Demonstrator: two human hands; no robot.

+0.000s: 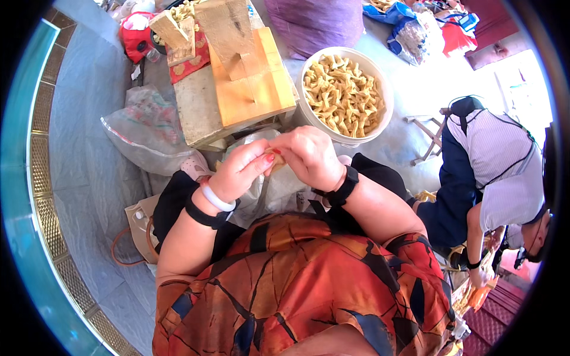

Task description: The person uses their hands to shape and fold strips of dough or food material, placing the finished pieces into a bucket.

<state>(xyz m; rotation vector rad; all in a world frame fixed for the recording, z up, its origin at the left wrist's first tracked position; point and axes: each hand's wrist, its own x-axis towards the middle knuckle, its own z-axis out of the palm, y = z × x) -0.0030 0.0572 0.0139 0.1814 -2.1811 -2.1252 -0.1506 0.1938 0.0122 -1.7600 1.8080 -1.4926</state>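
Note:
My left hand and my right hand meet in front of my lap, fingertips together around a small tan piece, mostly covered by the fingers. Just beyond my right hand stands a white plastic bucket heaped with pale yellow, twisted pieces. Ahead of my left hand is a low worn table bearing an orange-yellow wooden board with an upright wooden block and a small pointed peg. Pale plastic sheeting lies below my hands.
A translucent woven sack and a beige handbag rest on the left. Behind the bucket is a large purple sack. A co-worker bends forward on the right, near a wooden folding stool. Filled bags lie farther back.

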